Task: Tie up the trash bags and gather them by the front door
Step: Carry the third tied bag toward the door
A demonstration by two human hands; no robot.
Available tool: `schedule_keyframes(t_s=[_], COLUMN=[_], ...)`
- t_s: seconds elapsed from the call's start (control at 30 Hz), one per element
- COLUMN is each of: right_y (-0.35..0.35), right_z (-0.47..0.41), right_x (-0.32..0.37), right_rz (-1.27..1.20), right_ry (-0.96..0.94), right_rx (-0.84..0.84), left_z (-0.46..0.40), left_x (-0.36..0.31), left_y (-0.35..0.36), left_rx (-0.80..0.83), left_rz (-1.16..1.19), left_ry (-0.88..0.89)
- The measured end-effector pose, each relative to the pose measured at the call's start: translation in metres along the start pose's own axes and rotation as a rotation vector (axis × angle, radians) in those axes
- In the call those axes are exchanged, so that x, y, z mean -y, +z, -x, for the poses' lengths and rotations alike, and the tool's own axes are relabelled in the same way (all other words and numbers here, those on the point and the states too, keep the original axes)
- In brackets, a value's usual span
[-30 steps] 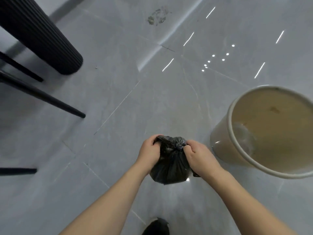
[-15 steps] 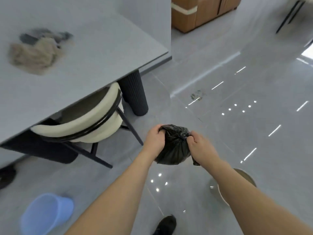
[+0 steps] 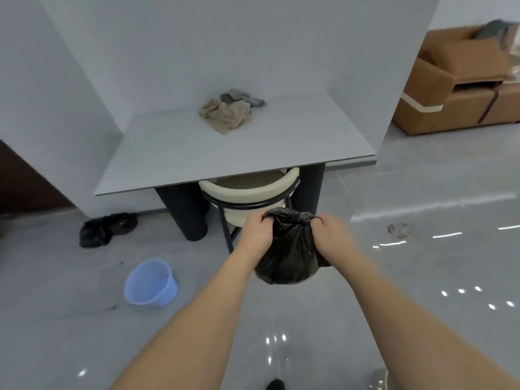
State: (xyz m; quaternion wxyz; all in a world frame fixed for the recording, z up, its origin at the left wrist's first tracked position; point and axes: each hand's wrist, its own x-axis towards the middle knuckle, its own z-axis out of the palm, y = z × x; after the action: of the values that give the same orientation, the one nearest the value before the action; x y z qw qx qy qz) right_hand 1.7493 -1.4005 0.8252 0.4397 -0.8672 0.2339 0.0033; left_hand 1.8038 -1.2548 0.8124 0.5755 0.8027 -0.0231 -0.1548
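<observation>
From left to right, one dark crumpled heap (image 3: 108, 228) lies on the floor (image 3: 422, 277) at the foot of the wall; it may be a second bag or cloth, and the blur leaves that unsettled. Just right of it and nearer the camera stands one pale blue bucket (image 3: 151, 283), upright and open-mouthed, well apart from the hands. Behind it one grey worktop (image 3: 197, 159) juts from the wall on two dark ribbed legs, carrying one bundle of rags (image 3: 229, 114) near its back edge, and one cream chair (image 3: 253, 190) with a black frame is tucked under its front edge. One black trash bag (image 3: 289, 254) hangs in the air in front of that chair, held between two hands. The left hand (image 3: 257, 232) grips the left side of the gathered neck, its fingers (image 3: 263, 219) curled round the plastic; the right hand (image 3: 333, 235) pinches the right side of the neck, fingers bent over the bunched top. The bag's full belly sags below and between both wrists, clear of the floor. Right of the arms the glossy tiles run open toward the far corner, where one brown sofa (image 3: 461, 88) stands beyond the end of the wall. One dark shoe tip (image 3: 275, 385) shows at the bottom edge.
</observation>
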Motion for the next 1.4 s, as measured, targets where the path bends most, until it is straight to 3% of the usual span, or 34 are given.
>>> schedule_keyframes(t_s=[0.37,0.63,1.0,1.4], right_y=[0.146,0.289,0.478,0.64], right_z=[0.071,0.135,0.182,0.081], right_x=[0.137,0.252,0.39,0.515], right_rz=[0.059,0.096,0.07,0.029], right_ry=[-0.323,-0.458,-0.501,-0.487], right_rx=[0.353,0.474,0.527,0.535], left_z=[0.093,0.15,0.164,0.036], left_x=[0.054,0.115,0.188,0.222], left_y=[-0.205,-0.369,-0.593,-0.767], left_rx=[-0.406,-0.597,-0.662,-0.634], left_rz=[0.158,0.33,0.481,0.429], left_ry=[-0.133,-0.213,-0.231,-0.272])
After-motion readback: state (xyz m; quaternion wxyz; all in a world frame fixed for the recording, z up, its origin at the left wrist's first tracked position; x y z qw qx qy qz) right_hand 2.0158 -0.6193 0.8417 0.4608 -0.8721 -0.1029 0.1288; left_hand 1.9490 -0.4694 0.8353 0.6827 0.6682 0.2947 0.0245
